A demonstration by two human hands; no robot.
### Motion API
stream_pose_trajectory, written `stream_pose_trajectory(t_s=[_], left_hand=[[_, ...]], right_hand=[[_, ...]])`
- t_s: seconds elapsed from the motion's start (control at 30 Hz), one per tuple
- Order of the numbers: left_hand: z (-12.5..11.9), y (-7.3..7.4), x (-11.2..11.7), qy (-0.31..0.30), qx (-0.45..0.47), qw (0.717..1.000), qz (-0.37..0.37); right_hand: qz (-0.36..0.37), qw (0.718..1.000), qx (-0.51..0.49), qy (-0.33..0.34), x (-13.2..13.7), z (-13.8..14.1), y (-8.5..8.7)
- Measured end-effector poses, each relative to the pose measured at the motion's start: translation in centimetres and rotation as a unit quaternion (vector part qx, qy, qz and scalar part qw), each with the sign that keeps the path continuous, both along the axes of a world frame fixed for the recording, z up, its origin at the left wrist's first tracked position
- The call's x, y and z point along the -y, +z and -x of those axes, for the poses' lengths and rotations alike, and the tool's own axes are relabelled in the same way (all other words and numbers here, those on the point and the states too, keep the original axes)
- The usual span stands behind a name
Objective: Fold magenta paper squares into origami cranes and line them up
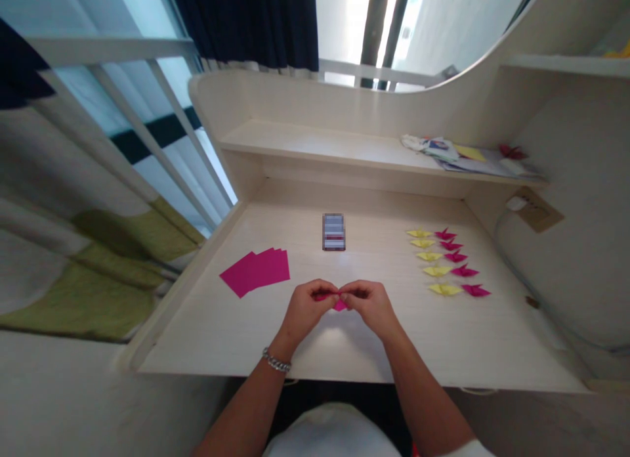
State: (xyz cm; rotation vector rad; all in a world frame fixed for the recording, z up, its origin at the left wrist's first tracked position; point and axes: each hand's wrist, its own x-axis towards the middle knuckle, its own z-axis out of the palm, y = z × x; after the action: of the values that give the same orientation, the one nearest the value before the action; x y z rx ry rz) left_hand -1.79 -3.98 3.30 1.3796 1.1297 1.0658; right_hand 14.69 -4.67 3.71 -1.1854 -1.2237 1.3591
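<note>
Head view: the desk [197,332] extends past both my hands, its front edge beneath my forearms. Yellow figures [429,256] and pink figures [455,255] form two columns at right, well apart from my right hand [371,306]. Pink sheets [256,272] overlap at left, inside the side edge. The phone [334,232] lies ahead. Fingertips of my left hand [308,306] and right hand pinch the small pink paper [340,305], between phone and front edge.

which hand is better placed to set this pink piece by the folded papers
Probably the right hand: both hold the pink piece, but the folded papers lie on its side, the left hand farther off.
</note>
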Motion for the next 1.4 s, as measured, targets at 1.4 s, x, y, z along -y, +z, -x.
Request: stream_pose_trajectory(t_s=[1.4], left_hand=[[-0.25,-0.44,0.39,0.013,0.048,0.999,0.001]], right_hand=[[-0.051,0.999,0.010,-0.003,0.56,0.05,-0.14]])
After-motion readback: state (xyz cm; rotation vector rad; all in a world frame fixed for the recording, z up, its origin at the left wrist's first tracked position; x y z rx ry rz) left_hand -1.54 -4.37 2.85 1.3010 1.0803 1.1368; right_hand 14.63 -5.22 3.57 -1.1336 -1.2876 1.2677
